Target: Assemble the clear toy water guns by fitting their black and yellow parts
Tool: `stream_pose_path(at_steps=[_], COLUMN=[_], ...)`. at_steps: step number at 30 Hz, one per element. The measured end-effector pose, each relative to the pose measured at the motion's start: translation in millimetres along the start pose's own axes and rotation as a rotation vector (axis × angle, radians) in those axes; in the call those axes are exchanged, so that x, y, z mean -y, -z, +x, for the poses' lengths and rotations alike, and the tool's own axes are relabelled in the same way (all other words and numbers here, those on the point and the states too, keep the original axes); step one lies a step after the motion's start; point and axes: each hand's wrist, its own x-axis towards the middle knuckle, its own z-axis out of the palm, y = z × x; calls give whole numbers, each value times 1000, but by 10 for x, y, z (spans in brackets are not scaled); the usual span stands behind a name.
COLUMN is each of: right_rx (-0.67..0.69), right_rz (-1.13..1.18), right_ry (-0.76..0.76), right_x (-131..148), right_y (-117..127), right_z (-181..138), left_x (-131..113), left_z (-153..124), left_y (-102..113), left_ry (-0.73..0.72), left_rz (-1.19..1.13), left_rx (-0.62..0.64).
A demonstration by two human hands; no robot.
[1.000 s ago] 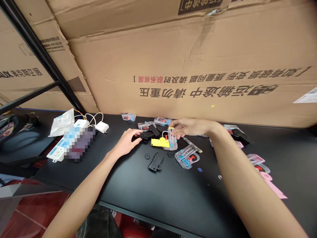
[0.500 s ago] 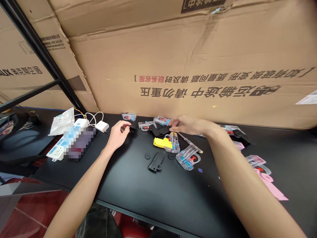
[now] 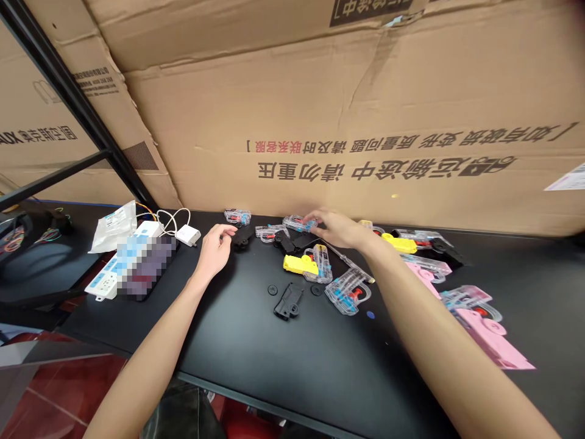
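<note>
My left hand [image 3: 216,249] rests at the left of the parts, its fingers loosely bent and apart, holding nothing I can see. Just beyond its fingertips lies a black plastic toy-gun shell piece [image 3: 244,238]. My right hand [image 3: 336,228] reaches in from the right with thumb and fingers apart, fingertips at a clear toy water gun [image 3: 296,224] with blue and red inner parts; whether they touch is unclear. Below that hand lie more black shell pieces [image 3: 287,242]. Closer to me are a yellow-and-clear water gun [image 3: 300,264], another clear one [image 3: 343,292] and a black shell half [image 3: 289,301].
Pink shell parts [image 3: 491,336] and more clear guns lie at the right, partly behind my right forearm. A white power strip [image 3: 107,285], a charger [image 3: 188,235] and a plastic bag [image 3: 114,227] stand at the left. A cardboard sheet [image 3: 219,122] walls the black table's back.
My right hand has shifted left and away, from the black pieces to the clear water gun. My left hand has drawn slightly left, and more of the black piece beside it shows.
</note>
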Motion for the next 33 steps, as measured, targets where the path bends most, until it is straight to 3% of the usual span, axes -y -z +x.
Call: stream_pose_path(at_steps=[4,8,14,21,27,33], right_rx=[-177,-175,-193,-317,-353,-233], right_rz=[-43,-36,72,271,540,564], right_ry=[3,-23,-65,-55,89,367], right_x=[-82,-133,-112,50,388,982], right_y=[-209,-342,-303,-145,101,230], right_z=[90,130,110,72,-31,-201], left_x=[-14,-38,-60,-95,-187,-331], left_z=[-9,-22,-42,-40,-56,-97], left_y=[-4,-10,-23,-16,-8,5], left_ry=[-4,0,-19,-10,69,254], left_rz=[3,0,-17,-38,-205,-728], left_rx=[8,16,45,40,40,329])
